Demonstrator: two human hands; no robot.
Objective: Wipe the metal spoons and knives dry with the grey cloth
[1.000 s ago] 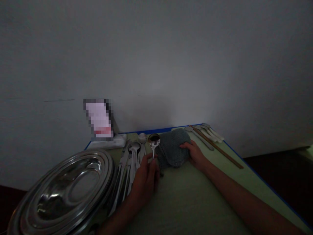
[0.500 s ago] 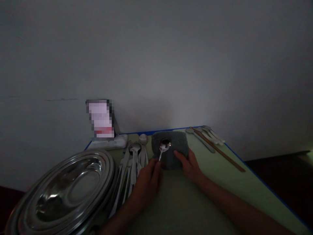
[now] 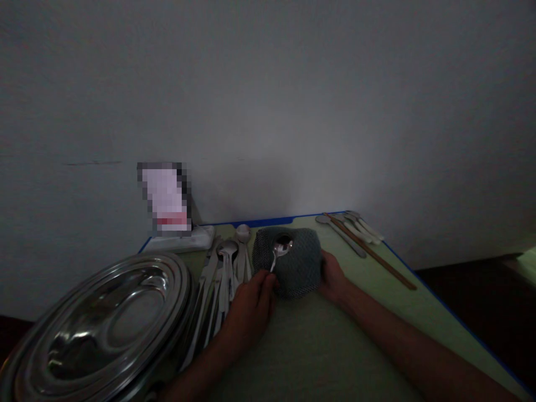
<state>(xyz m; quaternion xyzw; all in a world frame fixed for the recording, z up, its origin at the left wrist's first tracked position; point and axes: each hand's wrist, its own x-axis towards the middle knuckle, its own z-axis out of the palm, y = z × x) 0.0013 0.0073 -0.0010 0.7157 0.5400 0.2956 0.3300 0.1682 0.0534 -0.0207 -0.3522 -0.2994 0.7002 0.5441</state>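
Note:
A shiny metal spoon [image 3: 283, 245] is pinched by its handle in my left hand [image 3: 253, 301], its bowl pointing away from me. Behind and beneath the bowl spreads a grey-green cloth [image 3: 299, 268], folded into a thick square. My right hand [image 3: 334, 274] grips the cloth at its right edge; most of its fingers are hidden behind the fabric. Just left of my left hand lies a group of metal cutlery [image 3: 226, 262], with several spoons and long handles side by side.
Stacked steel plates [image 3: 113, 318] fill the table's left side. A phone [image 3: 165, 198] with a blurred screen leans on a white base [image 3: 180, 239] by the wall. On the right lie a spoon [image 3: 345, 239], brown chopsticks [image 3: 377, 257] and pale-handled cutlery [image 3: 364, 228] on the green table [image 3: 318, 346].
My right thumb, earlier on the front of the cloth, is now out of sight behind it. The cloth covers a bit more to the left and below. The view has shifted slightly.

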